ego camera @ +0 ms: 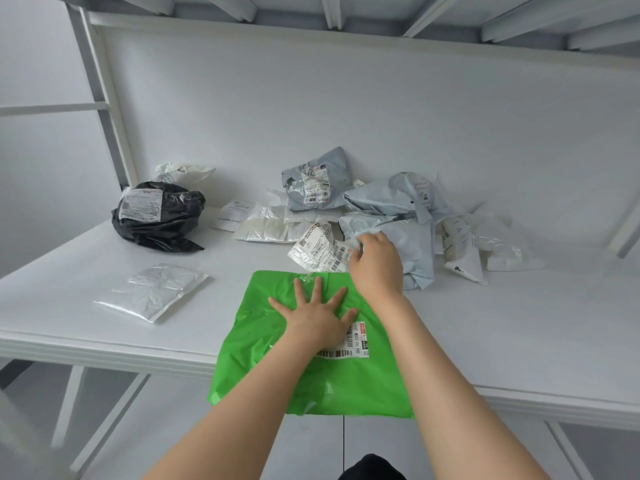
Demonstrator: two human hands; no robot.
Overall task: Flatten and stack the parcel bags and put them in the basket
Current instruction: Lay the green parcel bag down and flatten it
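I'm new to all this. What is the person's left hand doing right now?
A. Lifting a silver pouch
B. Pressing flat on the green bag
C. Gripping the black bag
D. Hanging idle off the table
B: the left hand lies palm down, its fingers spread straight, on the green bag at the table's front edge, while the right hand grips a pale grey bag just behind it.

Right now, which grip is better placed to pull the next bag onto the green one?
Right. The right grip is at the labelled white bag just behind the green bag; the left grip lies flat, pinning the green bag down.
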